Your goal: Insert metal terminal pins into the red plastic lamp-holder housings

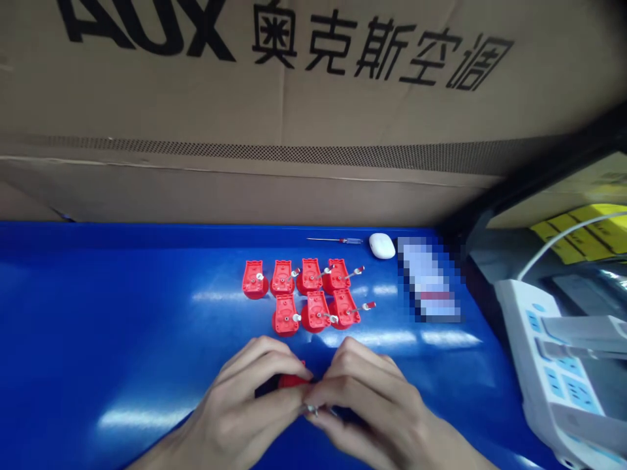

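Note:
My left hand (259,398) is closed in a pinch around a red plastic housing (290,380), of which only a small patch shows between the fingers. Pressed up against it, my right hand (367,398) is also closed, its fingertips meeting those of the left. A small whitish-metal piece (311,409) peeks out at the right fingertips; its kind is not clear. Beyond both hands, several similar red plastic housings (285,314) sit in two rows on the blue tabletop (147,339). Most have a thin pale wire or lead with a small end piece sticking out to the right.
A small screwdriver (337,241) and a white rounded case (382,246) lie at the back. Right of them is a pixelated flat item (431,281). A white power strip (539,365) with plugs stands at the right edge. A large cardboard box (274,111) walls off the back.

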### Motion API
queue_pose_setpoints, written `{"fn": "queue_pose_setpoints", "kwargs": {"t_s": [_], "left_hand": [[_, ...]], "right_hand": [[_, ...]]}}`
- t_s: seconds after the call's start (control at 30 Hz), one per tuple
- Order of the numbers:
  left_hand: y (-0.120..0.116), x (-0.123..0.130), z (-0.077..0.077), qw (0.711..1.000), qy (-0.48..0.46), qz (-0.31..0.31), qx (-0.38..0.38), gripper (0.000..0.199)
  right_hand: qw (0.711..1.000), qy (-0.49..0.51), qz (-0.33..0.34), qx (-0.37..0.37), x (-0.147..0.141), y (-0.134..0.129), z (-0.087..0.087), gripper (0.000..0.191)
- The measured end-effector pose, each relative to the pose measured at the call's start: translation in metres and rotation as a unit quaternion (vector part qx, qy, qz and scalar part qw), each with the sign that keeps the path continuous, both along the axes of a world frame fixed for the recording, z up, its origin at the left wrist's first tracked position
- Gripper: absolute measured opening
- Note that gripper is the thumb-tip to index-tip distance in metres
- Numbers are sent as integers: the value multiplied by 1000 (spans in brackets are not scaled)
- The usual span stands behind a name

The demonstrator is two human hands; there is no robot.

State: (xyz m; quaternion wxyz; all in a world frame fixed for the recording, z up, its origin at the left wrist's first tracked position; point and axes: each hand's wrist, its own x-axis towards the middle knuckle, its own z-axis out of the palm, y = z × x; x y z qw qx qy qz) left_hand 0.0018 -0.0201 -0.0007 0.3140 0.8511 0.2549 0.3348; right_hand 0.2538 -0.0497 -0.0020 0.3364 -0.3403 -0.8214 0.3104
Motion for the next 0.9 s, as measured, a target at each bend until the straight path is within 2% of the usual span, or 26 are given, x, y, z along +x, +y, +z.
{"fn": "queue_pose_setpoints", "kwargs": {"t_s": [0.07, 0.23, 0.33, 0.4, 0.53, 0.6, 0.77, 0.9], "left_hand": [[-1, 0, -2, 1000, -4, 8, -5, 24], [-1, -1, -5, 1000, 0, 12, 3, 32], [0, -3, -2, 999, 33, -1, 31, 46], [-1, -5, 1, 998, 58, -8, 36, 52], [-1, -9, 4, 994, 107, -17, 28, 63], [0, -12, 4, 991, 126, -30, 19, 68], [4, -15, 10, 988, 142, -65, 0, 72], [4, -12, 10, 989, 136, -49, 15, 62]], "right_hand": [[1000, -10, 1, 4, 0, 0, 0, 16], [1000, -1, -16, 12, 3, 3, 5, 39], [998, -9, -54, 34, 8, 7, 7, 24], [995, -63, -75, 29, 11, 8, 5, 12], [974, -200, -102, -14, 13, 9, -7, 14], [965, -236, -109, -47, 13, 9, -12, 13], [960, -217, -87, -156, 19, 12, -9, 11], [966, -188, -55, -169, 20, 14, -2, 4]]}}
